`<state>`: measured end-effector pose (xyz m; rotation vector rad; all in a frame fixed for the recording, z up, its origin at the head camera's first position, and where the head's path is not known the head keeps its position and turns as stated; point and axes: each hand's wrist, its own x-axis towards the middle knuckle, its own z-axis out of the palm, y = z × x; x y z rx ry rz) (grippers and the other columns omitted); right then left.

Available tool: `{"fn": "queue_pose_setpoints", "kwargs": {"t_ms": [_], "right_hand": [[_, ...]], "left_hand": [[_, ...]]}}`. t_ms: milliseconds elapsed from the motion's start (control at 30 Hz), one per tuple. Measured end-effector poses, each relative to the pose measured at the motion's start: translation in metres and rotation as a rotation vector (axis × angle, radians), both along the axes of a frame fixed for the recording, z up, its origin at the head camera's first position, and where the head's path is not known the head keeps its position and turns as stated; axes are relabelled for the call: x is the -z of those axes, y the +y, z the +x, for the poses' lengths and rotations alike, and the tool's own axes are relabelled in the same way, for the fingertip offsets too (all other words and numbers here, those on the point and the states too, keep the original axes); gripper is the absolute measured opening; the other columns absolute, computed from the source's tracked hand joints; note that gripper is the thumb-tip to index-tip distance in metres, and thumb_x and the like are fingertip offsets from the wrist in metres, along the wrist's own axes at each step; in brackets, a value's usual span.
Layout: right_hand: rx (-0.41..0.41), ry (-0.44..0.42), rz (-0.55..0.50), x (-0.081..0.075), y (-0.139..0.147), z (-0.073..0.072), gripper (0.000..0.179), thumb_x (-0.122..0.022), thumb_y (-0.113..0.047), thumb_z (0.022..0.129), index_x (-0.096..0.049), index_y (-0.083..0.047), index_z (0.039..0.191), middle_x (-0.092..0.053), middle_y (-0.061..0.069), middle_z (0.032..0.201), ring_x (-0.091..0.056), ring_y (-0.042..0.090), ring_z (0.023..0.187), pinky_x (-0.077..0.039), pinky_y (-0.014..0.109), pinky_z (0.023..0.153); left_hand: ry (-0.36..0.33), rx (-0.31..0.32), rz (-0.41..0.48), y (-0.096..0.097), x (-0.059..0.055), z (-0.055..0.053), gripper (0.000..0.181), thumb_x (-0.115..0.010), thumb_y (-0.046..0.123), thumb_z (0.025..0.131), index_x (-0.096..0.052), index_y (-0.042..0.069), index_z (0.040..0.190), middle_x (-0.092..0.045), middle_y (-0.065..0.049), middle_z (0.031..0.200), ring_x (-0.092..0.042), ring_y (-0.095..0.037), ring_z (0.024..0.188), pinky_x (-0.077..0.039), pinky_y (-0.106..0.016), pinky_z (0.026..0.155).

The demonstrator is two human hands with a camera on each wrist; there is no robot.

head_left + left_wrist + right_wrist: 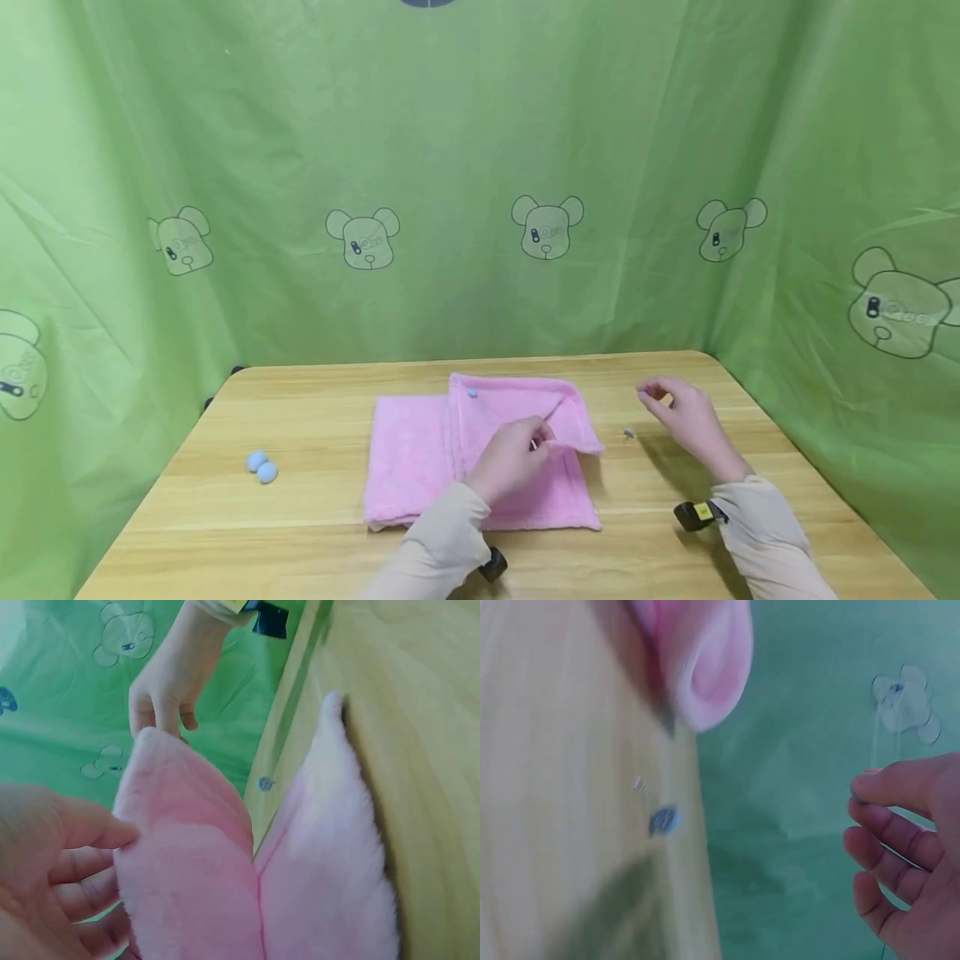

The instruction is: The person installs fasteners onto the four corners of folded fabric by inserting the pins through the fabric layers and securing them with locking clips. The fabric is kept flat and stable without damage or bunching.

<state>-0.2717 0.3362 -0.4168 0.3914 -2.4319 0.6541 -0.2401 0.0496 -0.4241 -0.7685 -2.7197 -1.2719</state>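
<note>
One pink towel (408, 450) (edge up) in the left hand (508, 460)

The place looked like a small curtained-off booth, apparently set up for recording. Green sheeting (450, 308), creased and printed with outlined bear heads (547, 229), hung behind the table (225, 550) and along both its sides, walling it in. The table had a pale wood-grain top and stood close up to the sheeting. Black devices (493, 565) worn at the wrists also suggested recording. Whether a home, lab or office surrounded the booth could not be told.
</note>
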Motion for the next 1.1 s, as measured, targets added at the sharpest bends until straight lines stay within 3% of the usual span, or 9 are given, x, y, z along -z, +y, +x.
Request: {"fn": "queue_pose_setpoints", "kwargs": {"t_ms": [233,400,567,667,833,967,1100], "right_hand": [[-0.085,0.087,-0.126,-0.018,-0.032,0.011,0.013,-0.075,0.0,0.08,-0.072,-0.005,0.092,-0.07,0.006,0.08,-0.052,-0.009,0.074,-0.047,0.012,0.063],[-0.237,0.099,-0.194,-0.022,-0.058,0.022,0.019,-0.076,0.003,0.078,-0.072,-0.008,0.092,-0.071,0.004,0.081,-0.055,-0.007,0.074,-0.049,0.014,0.063],[-0.419,0.065,-0.166,-0.014,-0.079,0.03,0.026,-0.076,0.006,0.075,-0.071,-0.013,0.092,-0.07,0.0,0.084,-0.058,0.001,0.075,-0.049,0.021,0.065],[-0.474,-0.009,-0.146,-0.008,-0.088,0.033,0.024,-0.075,0.003,0.077,-0.071,-0.013,0.094,-0.07,-0.001,0.084,-0.056,0.002,0.074,-0.05,0.023,0.064],[-0.469,-0.123,-0.127,0.0,-0.095,0.035,0.02,-0.074,-0.003,0.08,-0.07,-0.014,0.096,-0.067,-0.004,0.079,-0.054,0.0,0.071,-0.05,0.023,0.063],[-0.439,-0.129,-0.13,0.005,-0.1,0.034,0.02,-0.076,-0.003,0.078,-0.071,-0.015,0.093,-0.064,-0.01,0.075,-0.053,-0.001,0.069,-0.05,0.023,0.061],[-0.397,-0.161,-0.142,0.006,-0.106,0.034,0.017,-0.076,-0.004,0.079,-0.071,-0.015,0.092,-0.064,-0.011,0.075,-0.052,-0.001,0.067,-0.049,0.022,0.059]], "left_hand": [[-0.009,-0.078,0.127,-0.011,-0.004,-0.011,0.016,-0.061,0.013,0.091,-0.07,0.007,0.102,-0.068,-0.001,0.084,-0.053,-0.001,0.07,-0.047,-0.015,0.065],[-0.028,-0.138,0.195,-0.018,-0.001,-0.019,0.015,-0.062,0.018,0.092,-0.07,0.008,0.099,-0.069,-0.003,0.085,-0.055,-0.004,0.073,-0.048,-0.018,0.07],[-0.031,-0.178,0.238,-0.021,0.001,-0.021,0.013,-0.063,0.019,0.092,-0.068,0.007,0.094,-0.066,-0.003,0.081,-0.052,-0.005,0.071,-0.047,-0.019,0.068],[-0.038,-0.199,0.245,-0.021,0.001,-0.02,0.014,-0.062,0.022,0.093,-0.066,0.009,0.092,-0.064,0.0,0.078,-0.05,-0.004,0.069,-0.045,-0.018,0.067],[-0.025,-0.214,0.248,-0.02,0.001,-0.02,0.014,-0.06,0.024,0.095,-0.065,0.012,0.092,-0.063,0.003,0.079,-0.048,-0.002,0.068,-0.044,-0.018,0.067],[-0.015,-0.196,0.27,-0.02,0.0,-0.019,0.012,-0.06,0.022,0.095,-0.065,0.011,0.094,-0.063,0.001,0.078,-0.048,-0.003,0.068,-0.044,-0.018,0.065],[-0.063,-0.18,0.309,-0.019,-0.002,-0.016,0.012,-0.06,0.023,0.095,-0.065,0.012,0.096,-0.062,0.003,0.078,-0.049,-0.003,0.067,-0.044,-0.018,0.063]]}}
